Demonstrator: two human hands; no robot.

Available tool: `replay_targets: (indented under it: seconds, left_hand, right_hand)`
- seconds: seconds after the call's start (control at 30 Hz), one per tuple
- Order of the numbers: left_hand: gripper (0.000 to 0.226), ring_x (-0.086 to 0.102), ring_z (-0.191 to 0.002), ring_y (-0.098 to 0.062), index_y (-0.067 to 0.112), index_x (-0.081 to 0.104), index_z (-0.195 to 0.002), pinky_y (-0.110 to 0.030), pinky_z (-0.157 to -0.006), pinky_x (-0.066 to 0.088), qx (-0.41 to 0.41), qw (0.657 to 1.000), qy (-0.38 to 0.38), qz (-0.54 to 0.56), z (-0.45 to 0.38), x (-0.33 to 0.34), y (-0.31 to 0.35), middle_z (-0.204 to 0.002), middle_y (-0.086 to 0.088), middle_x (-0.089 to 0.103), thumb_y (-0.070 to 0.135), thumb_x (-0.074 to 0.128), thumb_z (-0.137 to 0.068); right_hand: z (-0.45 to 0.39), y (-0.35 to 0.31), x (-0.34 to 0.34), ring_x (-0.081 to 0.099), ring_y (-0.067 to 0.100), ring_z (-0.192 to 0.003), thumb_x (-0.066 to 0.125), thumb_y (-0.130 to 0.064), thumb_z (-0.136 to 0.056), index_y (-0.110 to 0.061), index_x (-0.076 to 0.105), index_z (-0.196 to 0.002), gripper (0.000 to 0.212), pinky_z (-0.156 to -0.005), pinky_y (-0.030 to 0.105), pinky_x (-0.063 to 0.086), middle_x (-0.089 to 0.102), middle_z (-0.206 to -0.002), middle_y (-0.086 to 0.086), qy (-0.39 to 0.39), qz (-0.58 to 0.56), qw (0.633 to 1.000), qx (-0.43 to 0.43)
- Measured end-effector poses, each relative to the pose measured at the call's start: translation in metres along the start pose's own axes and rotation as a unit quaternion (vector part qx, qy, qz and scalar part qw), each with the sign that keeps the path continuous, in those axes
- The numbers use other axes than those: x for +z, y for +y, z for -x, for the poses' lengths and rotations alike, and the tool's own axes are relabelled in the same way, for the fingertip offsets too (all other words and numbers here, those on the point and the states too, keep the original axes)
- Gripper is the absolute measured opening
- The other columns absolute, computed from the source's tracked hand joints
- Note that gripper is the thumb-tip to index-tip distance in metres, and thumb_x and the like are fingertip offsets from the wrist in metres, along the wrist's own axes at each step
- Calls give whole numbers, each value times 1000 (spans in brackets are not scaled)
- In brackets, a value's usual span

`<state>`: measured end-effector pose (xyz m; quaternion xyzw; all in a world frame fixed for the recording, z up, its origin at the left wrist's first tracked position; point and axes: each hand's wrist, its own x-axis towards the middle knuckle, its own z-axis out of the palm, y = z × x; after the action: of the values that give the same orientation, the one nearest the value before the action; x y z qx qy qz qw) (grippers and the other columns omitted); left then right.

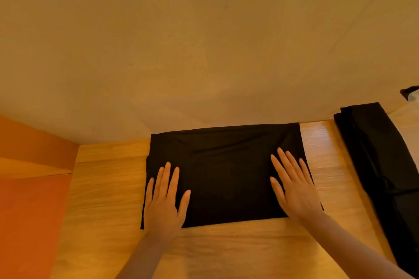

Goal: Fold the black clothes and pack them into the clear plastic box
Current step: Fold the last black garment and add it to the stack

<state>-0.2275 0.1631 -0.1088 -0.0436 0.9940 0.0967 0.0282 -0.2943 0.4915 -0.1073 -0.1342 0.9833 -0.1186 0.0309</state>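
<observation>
A black garment (226, 172), folded into a flat rectangle, lies on the wooden table (106, 188) against the wall. My left hand (164, 199) presses flat on its near left corner with straight fingers. My right hand (294, 188) lies flat on its right side, fingers spread. A second black garment (376, 158), folded long, lies at the right edge of the table. The corner of a clear plastic thing (413, 97) shows at the far right edge; I cannot tell whether it is the box.
A beige wall (204, 41) rises right behind the table. An orange surface (29, 210) lies lower at the left, beyond the table's left edge. Bare wood shows in front of the garment.
</observation>
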Motion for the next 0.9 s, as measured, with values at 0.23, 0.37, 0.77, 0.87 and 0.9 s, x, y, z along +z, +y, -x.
replay_targets:
  seconds: [0.23, 0.37, 0.77, 0.87, 0.9]
  left_hand:
    - [65, 7, -149, -19, 19, 21, -152, -39, -120, 9, -14, 1000, -16, -11, 28, 3, 2, -160, -3, 14, 55, 23, -98]
    - [66, 7, -149, -20, 18, 21, -152, -41, -119, 12, -17, 1000, -17, -17, 57, 7, 12, -160, -4, 14, 55, 25, -97]
    - [69, 8, -148, -22, 19, 20, -152, -43, -119, 12, -24, 999, -13, -26, 170, 21, 43, -160, -4, 14, 59, 21, -96]
    - [70, 8, -148, -22, 19, 20, -152, -42, -119, 9, -28, 999, -16, -32, 187, 24, 47, -160, -5, 15, 60, 19, -96]
    - [71, 8, -148, -22, 19, 21, -152, -42, -119, 9, -30, 999, -16, -33, 192, 25, 48, -160, -5, 15, 61, 19, -96]
  right_hand:
    - [30, 9, 3, 5, 17, -148, 20, -46, -101, -22, 19, -152, 57, -120, 42, 7, 12, -161, 0, -12, 27, 1000, 5]
    - [54, 14, 2, 5, 16, -148, 19, -48, -100, -23, 19, -152, 57, -119, 42, 8, 13, -160, 0, -20, 32, 999, 5]
    - [168, 26, 0, 2, 15, -148, 16, -51, -99, -24, 17, -153, 60, -120, 42, 6, 12, -160, -2, -29, 37, 999, 2]
    - [184, 28, 0, -1, 14, -148, 13, -52, -99, -25, 14, -153, 61, -120, 42, 5, 9, -161, -2, -40, 40, 998, 1]
    - [188, 29, 0, -2, 14, -148, 12, -53, -98, -25, 14, -153, 61, -120, 42, 4, 8, -161, -2, -42, 39, 998, -2]
